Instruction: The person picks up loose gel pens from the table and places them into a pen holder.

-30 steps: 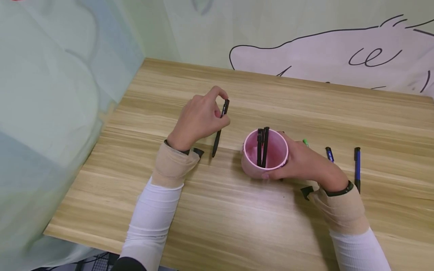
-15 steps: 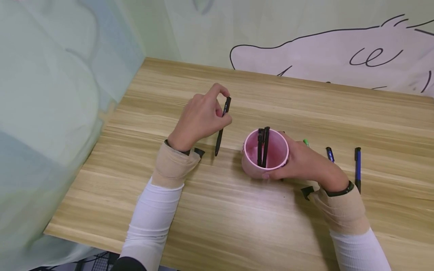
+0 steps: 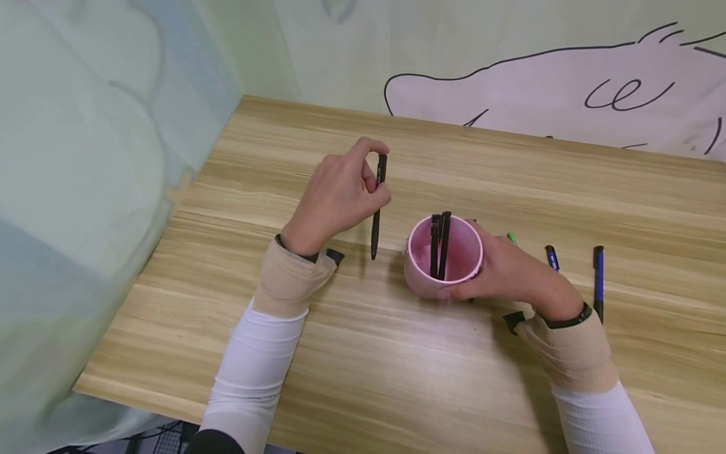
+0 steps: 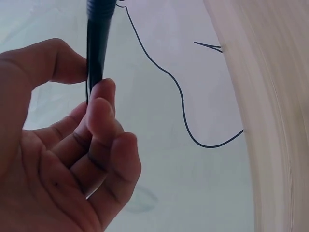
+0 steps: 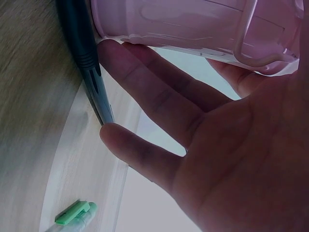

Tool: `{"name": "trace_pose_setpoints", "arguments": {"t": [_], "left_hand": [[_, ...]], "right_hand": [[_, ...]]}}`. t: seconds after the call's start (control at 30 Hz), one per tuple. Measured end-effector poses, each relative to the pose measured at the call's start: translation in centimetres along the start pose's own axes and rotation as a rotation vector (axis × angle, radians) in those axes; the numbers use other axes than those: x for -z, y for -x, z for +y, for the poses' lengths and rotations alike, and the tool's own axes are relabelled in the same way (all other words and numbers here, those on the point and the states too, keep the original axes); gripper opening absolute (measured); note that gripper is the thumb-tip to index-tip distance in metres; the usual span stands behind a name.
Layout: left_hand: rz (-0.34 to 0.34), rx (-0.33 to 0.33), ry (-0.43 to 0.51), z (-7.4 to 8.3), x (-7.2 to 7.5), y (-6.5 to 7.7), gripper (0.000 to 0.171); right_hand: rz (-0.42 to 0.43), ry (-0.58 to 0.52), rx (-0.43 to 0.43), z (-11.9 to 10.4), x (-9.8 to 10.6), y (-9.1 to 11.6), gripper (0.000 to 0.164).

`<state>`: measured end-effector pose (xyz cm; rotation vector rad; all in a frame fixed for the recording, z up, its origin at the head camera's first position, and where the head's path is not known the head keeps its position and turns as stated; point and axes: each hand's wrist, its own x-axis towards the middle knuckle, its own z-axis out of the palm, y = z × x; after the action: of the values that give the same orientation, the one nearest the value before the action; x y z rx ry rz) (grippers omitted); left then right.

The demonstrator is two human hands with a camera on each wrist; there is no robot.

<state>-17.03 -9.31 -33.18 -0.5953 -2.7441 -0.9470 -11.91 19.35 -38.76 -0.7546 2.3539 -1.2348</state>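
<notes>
Between thumb and fingers, my left hand (image 3: 343,195) pinches a black pen (image 3: 376,233), tip down and nearly upright, to the left of the cup. The left wrist view shows the same pen (image 4: 98,43) running up out of the fingertips. My right hand (image 3: 507,268) grips a pink cup (image 3: 416,277) around its right side, thumb at the front. Several black pens (image 3: 445,243) lean inside the cup. In the right wrist view, fingers spread along the pink wall (image 5: 183,24), and a dark pen (image 5: 79,43) lies on the table beside the fingertips.
To the right of the cup lie a green-ended pen (image 3: 512,239), a blue pen (image 3: 552,257) partly hidden by the right hand, and another blue pen (image 3: 599,277). The wooden table (image 3: 351,378) meets a cloth backdrop (image 3: 317,50) at its far and left edges.
My left hand has shifted slightly right and away from me, bringing the black pen closer to the cup and more upright. The right hand and cup have stayed in place.
</notes>
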Motion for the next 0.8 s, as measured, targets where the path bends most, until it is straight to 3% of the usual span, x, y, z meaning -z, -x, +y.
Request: {"name": "trace_pose_setpoints", "arguments": {"t": [0.8], "left_hand": [[0.094, -0.076, 0.198, 1.1, 0.1, 0.2, 0.041]], "right_hand": [[-0.004, -0.019, -0.010, 0.0, 0.0, 0.0, 0.098]]}}
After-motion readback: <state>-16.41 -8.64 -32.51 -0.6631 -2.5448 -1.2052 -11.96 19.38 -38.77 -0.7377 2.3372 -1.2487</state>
